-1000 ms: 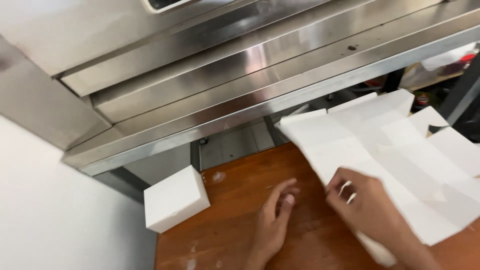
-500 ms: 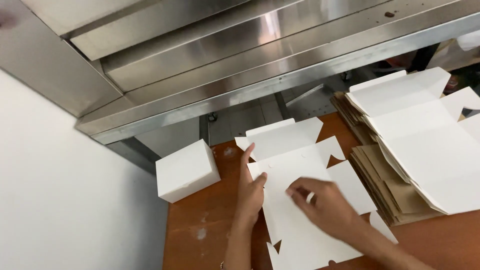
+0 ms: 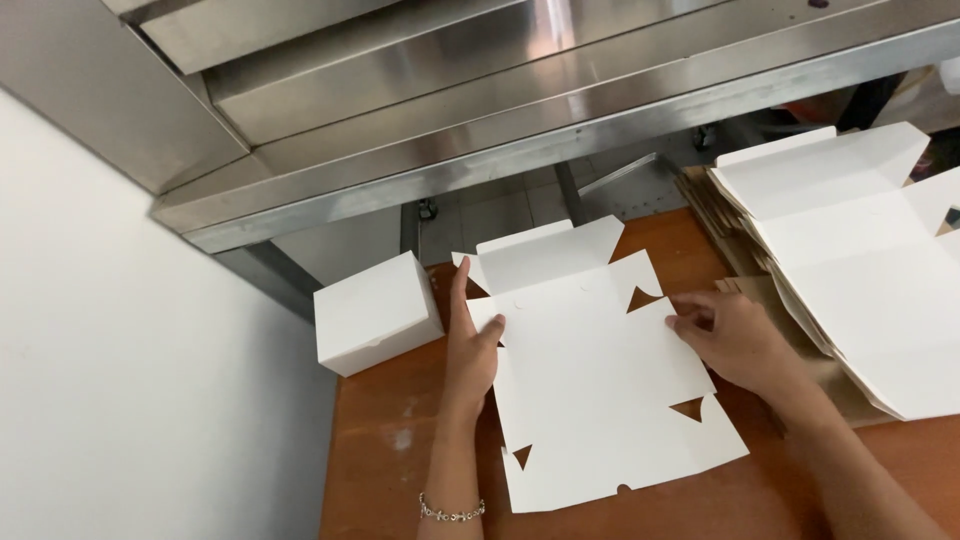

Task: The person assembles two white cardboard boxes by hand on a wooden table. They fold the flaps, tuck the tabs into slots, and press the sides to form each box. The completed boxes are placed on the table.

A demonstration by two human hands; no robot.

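Note:
A flat white unfolded box blank [image 3: 590, 380] lies on the brown wooden table [image 3: 380, 470] in front of me. My left hand [image 3: 470, 345] stands on edge against the blank's left side, fingers straight and together, thumb resting on the card. My right hand [image 3: 730, 335] presses on the blank's right edge, its fingertips curled onto the card. Neither hand lifts the blank off the table.
A folded white box [image 3: 375, 310] stands at the table's left, near the white wall [image 3: 120, 380]. A stack of flat white and brown box blanks [image 3: 850, 250] lies at the right. Stainless steel shelving [image 3: 480, 110] overhangs the table's far edge.
One blank has come off the right stack and slid to the table's middle. Both hands moved with it; the left now stands on its left edge, the right on its right edge.

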